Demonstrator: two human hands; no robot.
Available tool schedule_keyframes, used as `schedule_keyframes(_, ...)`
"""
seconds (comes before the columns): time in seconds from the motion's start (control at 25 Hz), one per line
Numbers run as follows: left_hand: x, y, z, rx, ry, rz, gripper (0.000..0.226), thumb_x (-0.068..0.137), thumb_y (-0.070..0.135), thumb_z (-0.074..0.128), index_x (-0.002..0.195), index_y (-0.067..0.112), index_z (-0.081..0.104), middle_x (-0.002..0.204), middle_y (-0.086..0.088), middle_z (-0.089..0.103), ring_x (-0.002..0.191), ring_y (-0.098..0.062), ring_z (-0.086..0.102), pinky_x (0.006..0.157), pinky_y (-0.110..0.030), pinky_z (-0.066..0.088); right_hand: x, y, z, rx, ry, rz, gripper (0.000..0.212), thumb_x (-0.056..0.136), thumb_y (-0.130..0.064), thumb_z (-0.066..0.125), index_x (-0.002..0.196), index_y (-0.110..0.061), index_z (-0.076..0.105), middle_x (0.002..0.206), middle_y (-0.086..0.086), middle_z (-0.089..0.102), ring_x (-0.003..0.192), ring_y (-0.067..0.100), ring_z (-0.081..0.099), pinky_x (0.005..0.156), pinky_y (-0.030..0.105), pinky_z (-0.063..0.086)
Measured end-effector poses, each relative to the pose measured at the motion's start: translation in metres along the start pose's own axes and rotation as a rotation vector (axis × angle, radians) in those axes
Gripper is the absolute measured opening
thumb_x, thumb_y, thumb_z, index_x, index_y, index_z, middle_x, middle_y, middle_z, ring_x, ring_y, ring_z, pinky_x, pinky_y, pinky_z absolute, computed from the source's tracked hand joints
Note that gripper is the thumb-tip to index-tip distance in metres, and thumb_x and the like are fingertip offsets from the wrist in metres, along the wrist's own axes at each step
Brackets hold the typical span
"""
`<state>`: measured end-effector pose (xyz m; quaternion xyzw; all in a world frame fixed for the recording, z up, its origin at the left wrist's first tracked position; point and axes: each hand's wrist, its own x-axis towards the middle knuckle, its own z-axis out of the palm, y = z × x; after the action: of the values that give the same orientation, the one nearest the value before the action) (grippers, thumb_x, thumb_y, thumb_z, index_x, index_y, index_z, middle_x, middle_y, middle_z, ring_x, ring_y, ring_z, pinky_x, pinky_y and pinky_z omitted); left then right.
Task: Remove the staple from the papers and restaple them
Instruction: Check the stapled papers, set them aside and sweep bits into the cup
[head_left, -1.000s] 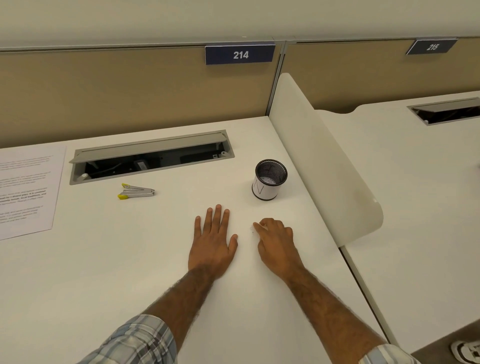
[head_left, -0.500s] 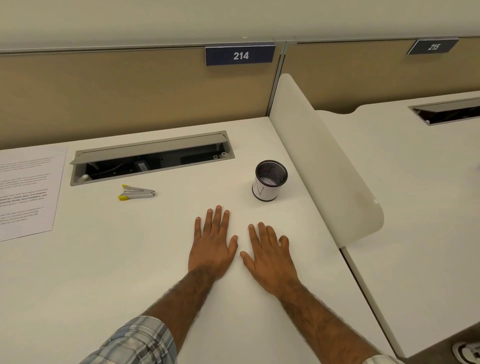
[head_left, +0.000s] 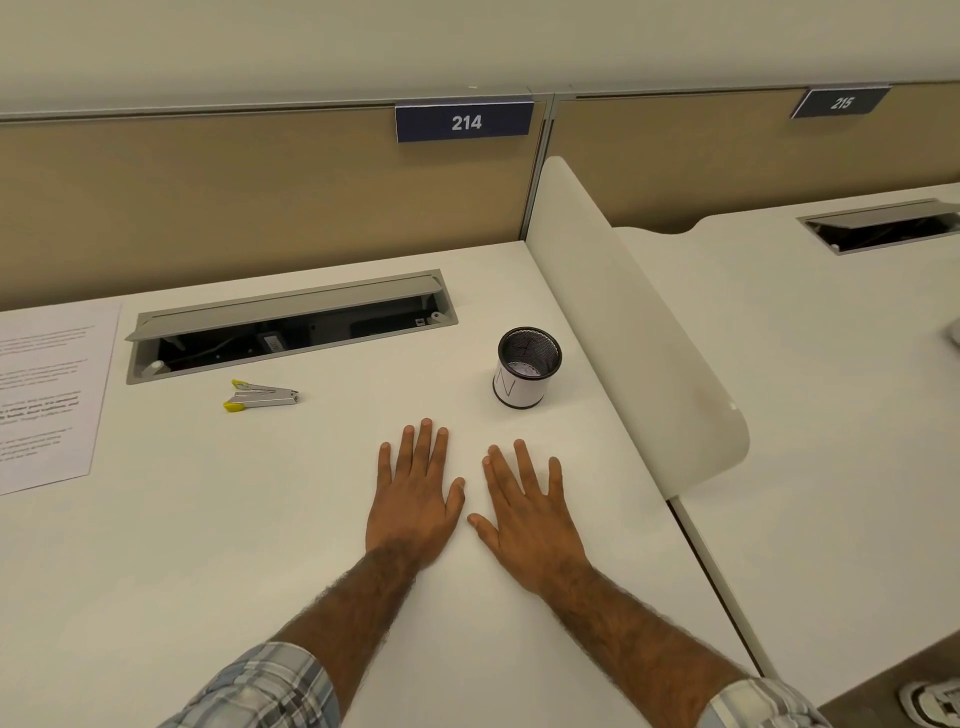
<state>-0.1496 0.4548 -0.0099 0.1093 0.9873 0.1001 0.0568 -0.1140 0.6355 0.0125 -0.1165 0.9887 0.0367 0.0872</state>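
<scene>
Papers (head_left: 49, 395) white, printed, flat, far left; left hand (head_left: 413, 501), right hand (head_left: 527, 517) splayed, empty

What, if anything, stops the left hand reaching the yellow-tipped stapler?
Probably nothing, so yes: the left hand lies flat and empty, and only bare desk separates it from the stapler, up to its left.
</scene>
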Motion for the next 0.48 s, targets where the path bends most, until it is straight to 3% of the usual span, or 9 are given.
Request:
schedule_keyframes(0.12, -0.001, -0.001, 0.000, -0.009, 0.008, -0.005, 0.080, 0.095, 0.063, -0.016, 0.165, 0.023, -0.011, 0.172, -0.001, -0.020, 0.159, -0.023, -0.018, 0.130, -0.052, -0.003, -0.001, 0.000, -0.006, 0.132, -0.016, 0.029, 0.071, 0.101, -0.061, 0.013, 0.159, -0.021, 0.015, 0.167, -0.004, 0.005, 0.154, 0.027, -0.004, 0.120, 0.062, 0.005)
schedule_keyframes(0.2, 0.000, 0.000, 0.001, -0.005, 0.013, -0.007, 0.075, 0.100, 0.059, -0.002, 0.165, 0.023, -0.007, 0.173, -0.002, -0.015, 0.160, -0.023, -0.014, 0.130, -0.052, -0.001, 0.002, 0.002, -0.011, 0.418, -0.023, 0.070, 0.061, 0.104, -0.052, 0.018, 0.159, -0.025, 0.013, 0.166, -0.013, -0.003, 0.153, 0.016, -0.012, 0.123, 0.052, 0.002)
schedule_keyframes(0.24, 0.000, 0.001, 0.000, -0.005, 0.013, -0.007, 0.075, 0.100, 0.058, 0.001, 0.166, 0.022, -0.006, 0.173, -0.002, -0.014, 0.160, -0.023, -0.013, 0.130, -0.052, 0.000, 0.005, 0.004, -0.015, 0.616, -0.018, 0.087, 0.054, 0.106, -0.042, 0.027, 0.157, -0.024, 0.021, 0.166, -0.014, 0.002, 0.153, 0.011, -0.008, 0.125, 0.044, 0.005)
schedule_keyframes(0.32, -0.001, 0.000, 0.000, -0.001, 0.012, -0.004, 0.075, 0.100, 0.057, 0.002, 0.166, 0.023, -0.006, 0.173, -0.002, -0.015, 0.160, -0.023, -0.013, 0.130, -0.052, -0.001, 0.009, 0.005, -0.030, 1.041, 0.072, 0.201, 0.043, 0.102, -0.015, 0.044, 0.144, -0.018, 0.050, 0.161, -0.012, 0.026, 0.147, 0.006, 0.022, 0.119, 0.027, 0.024)
schedule_keyframes(0.36, 0.000, -0.001, 0.001, 0.004, 0.009, -0.004, 0.075, 0.100, 0.057, 0.002, 0.166, 0.023, -0.006, 0.173, -0.002, -0.015, 0.160, -0.023, -0.013, 0.130, -0.052, -0.001, 0.009, 0.005, -0.040, 1.251, 0.105, 0.303, 0.040, 0.098, -0.005, 0.047, 0.133, -0.017, 0.061, 0.154, -0.012, 0.039, 0.135, 0.005, 0.041, 0.110, 0.021, 0.036)
schedule_keyframes(0.48, 0.000, -0.001, 0.001, -0.010, 0.021, -0.005, 0.074, 0.101, 0.056, 0.006, 0.166, 0.022, -0.002, 0.174, -0.002, -0.011, 0.161, -0.023, -0.010, 0.130, -0.052, 0.001, 0.011, 0.013, -0.064, 1.782, 0.061, 0.557, 0.032, 0.095, 0.004, 0.045, 0.110, -0.006, 0.072, 0.132, 0.007, 0.065, 0.110, 0.018, 0.067, 0.096, 0.035, 0.053)
